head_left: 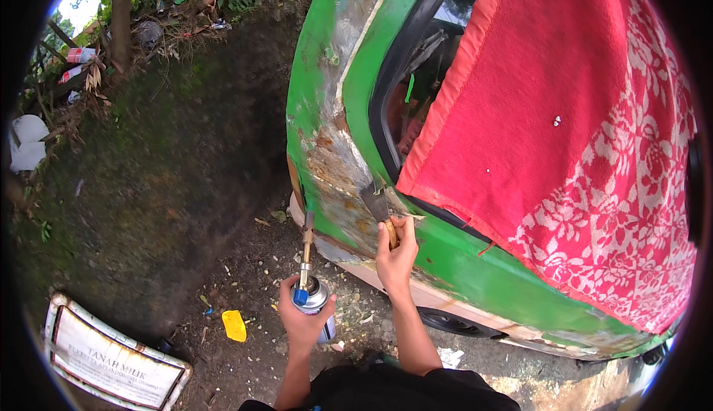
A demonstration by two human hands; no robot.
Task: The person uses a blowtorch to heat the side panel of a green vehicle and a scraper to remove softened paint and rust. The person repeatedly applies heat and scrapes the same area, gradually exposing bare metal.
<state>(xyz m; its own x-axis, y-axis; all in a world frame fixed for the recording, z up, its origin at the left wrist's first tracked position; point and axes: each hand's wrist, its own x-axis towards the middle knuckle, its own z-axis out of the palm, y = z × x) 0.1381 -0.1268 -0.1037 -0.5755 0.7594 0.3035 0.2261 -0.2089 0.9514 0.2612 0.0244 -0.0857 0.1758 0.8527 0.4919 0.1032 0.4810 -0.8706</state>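
Note:
My left hand (303,320) is wrapped round the can of a gas torch (318,296), whose brass nozzle points up toward the lower corner of the car body. In my right hand (397,259) is a putty knife (377,201), gripped by its wooden handle. Its blade lies against the green car body (460,270), beside a strip of bare, rusty metal and loosened paint (334,162). No flame can be made out at the nozzle.
A red cloth with a floral border (520,128) hangs over the car's window. Left stands a dark mossy bank (163,136). A rusty-framed sign (115,355) leans low at left, and a yellow scrap (234,325) lies on the littered ground. A wheel (457,323) shows under the car.

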